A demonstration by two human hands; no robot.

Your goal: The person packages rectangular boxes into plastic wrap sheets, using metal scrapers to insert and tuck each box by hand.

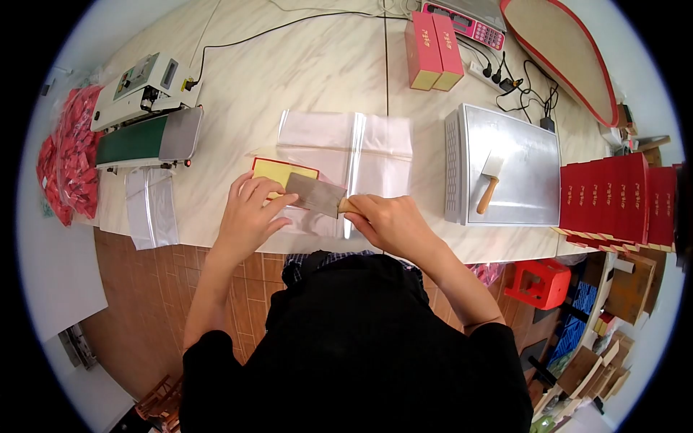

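My right hand (386,220) is closed round the wooden handle of a cleaver (315,193) with a wide rectangular metal blade. The blade lies across the lower right part of a yellow panel with a red rim (278,171), which looks like an open box or tray. My left hand (251,209) rests at the left of this panel with fingers spread. Its fingertips are over the panel and by the blade's left edge; whether they press on it I cannot tell. Clear plastic bags (386,141) lie under and around the panel.
A sealing machine (144,115) stands at the left, near a bag of red packets (68,155). A metal box (523,173) at right bears a wooden-handled scraper (491,180). Red boxes (603,198) are stacked beyond it. Two red boxes (433,54) and a scale (465,25) stand behind.
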